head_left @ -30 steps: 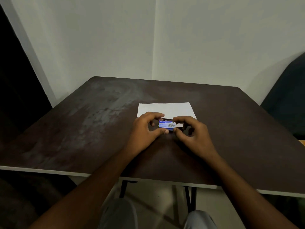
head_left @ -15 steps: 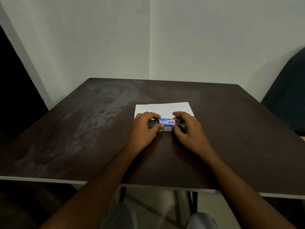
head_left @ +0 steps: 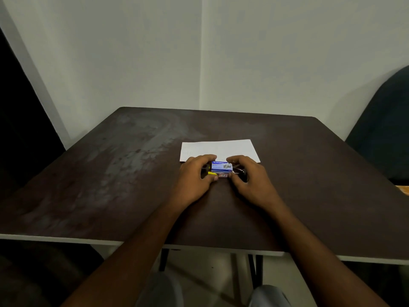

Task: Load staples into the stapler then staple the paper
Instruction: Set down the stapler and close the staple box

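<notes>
A small blue staple box sits between my two hands at the middle of the dark table. My left hand pinches its left end and my right hand pinches its right end. Just in front of the box lies a stapler, of which a yellow part and a red-and-white label show; the rest is hidden by my fingers. A white sheet of paper lies flat right behind the hands.
The table stands in a corner of pale walls. A dark chair back rises at the right edge. The table's front edge is white, with my knees below it.
The box and both hands have come down from slightly above the table to rest low beside the stapler. The view has shifted a little.
</notes>
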